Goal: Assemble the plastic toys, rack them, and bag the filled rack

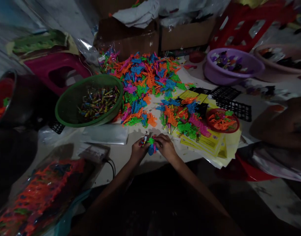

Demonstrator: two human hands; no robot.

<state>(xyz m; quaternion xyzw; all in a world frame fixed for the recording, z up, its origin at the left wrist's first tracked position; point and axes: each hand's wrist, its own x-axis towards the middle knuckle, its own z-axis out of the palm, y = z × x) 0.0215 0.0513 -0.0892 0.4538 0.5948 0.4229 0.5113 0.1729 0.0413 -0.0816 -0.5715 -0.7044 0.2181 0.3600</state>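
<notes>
Near the front edge of the white table, my left hand (139,149) is closed around a small multicoloured piece, with a white and red bit showing above its fingers. My right hand (165,146) pinches green and blue plastic pieces (151,147) between the two hands. Beyond them lies a big heap of orange, blue, green and pink plastic pieces (150,75). A smaller pile (184,119) of the same sort sits just ahead and right of my right hand.
A green basin (59,113) of small wrapped sticks stands left. Right are yellow cards (209,142), a red basket (236,126) and a purple basin (226,78). Clear plastic sleeves (106,133) lie left. Another person's arm (278,127) rests at far right.
</notes>
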